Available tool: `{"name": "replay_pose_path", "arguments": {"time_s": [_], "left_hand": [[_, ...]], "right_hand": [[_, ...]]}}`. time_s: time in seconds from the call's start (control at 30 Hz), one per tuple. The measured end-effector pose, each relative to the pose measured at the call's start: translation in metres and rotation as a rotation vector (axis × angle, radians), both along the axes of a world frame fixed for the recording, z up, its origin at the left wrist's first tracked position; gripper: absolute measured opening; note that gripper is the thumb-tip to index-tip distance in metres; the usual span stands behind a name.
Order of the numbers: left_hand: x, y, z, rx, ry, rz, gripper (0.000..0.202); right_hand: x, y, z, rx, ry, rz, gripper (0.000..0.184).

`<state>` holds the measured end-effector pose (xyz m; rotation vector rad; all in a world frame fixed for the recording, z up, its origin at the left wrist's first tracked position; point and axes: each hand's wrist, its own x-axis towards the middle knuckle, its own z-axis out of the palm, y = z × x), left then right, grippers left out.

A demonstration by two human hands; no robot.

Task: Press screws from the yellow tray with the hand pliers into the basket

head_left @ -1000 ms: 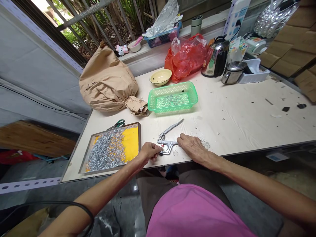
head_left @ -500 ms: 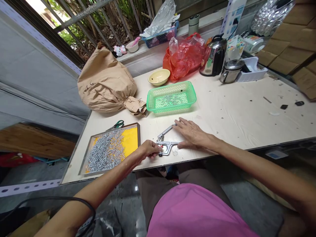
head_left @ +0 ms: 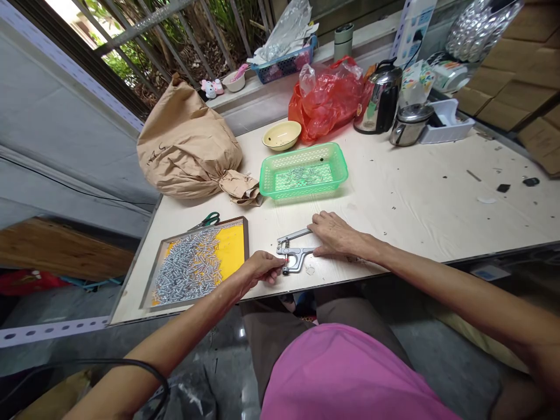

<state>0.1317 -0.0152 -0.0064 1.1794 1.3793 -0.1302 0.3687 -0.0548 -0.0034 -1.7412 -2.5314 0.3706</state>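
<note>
While the right hand [head_left: 335,234] is closed around the handles of the metal pliers [head_left: 300,253], with fingers over the upper handle and thumb at the lower one, the left hand [head_left: 262,267] is at the other end of this tool. Its fingers are bent toward the mouth of the pliers, where something small and red shows; whether they pinch a piece or only touch the tool, I cannot tell. The pliers are near the front edge of the desk [head_left: 415,192], between the two hands, and a spring is visible between their upper handle and the frame.

Just beside the left hand, on its left, lies a shallow tray [head_left: 231,246] with a yellow bottom. Many small silvery pieces [head_left: 186,268] are heaped in it, mostly on the left side. Scissors [head_left: 212,218] with dark green handles lie behind the tray.

Farther back, beyond the pliers, stands a green basket [head_left: 306,191] with some small pieces inside. Behind it is a pale yellow bowl [head_left: 282,137]; to the left rests a big brown sack [head_left: 188,146] with a twisted neck. At the back there are also a red plastic bag [head_left: 326,102], a shiny kettle [head_left: 385,96] and a lidded metal pot [head_left: 409,125], which is beside a white plastic tray [head_left: 450,133].
</note>
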Motion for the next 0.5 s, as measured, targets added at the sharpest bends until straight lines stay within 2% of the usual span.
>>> {"name": "replay_pose_path", "arguments": {"time_s": [0.07, 0.13, 0.23, 0.3, 0.4, 0.5], "left_hand": [[0.000, -0.005, 0.002, 0.105, 0.065, 0.016, 0.038], [0.002, -0.012, 0.005, 0.391, 0.155, -0.039, 0.034], [0.013, -0.022, 0.008, 0.927, 0.169, -0.307, 0.024], [0.026, -0.024, 0.007, 1.123, 0.112, -0.535, 0.028], [0.045, -0.017, 0.001, 1.185, 0.101, -0.799, 0.050], [0.056, -0.005, -0.003, 1.127, 0.132, -0.916, 0.055]], "right_hand": [[0.000, -0.002, -0.003, 0.003, 0.020, -0.006, 0.039], [-0.001, -0.004, -0.005, 0.004, 0.034, -0.010, 0.035], [-0.002, -0.005, -0.005, 0.005, 0.049, -0.025, 0.035], [-0.002, -0.006, -0.004, -0.004, 0.053, -0.029, 0.038], [-0.002, -0.007, -0.002, -0.041, 0.038, -0.019, 0.046], [-0.003, -0.008, 0.000, -0.075, 0.008, -0.023, 0.058]]}}
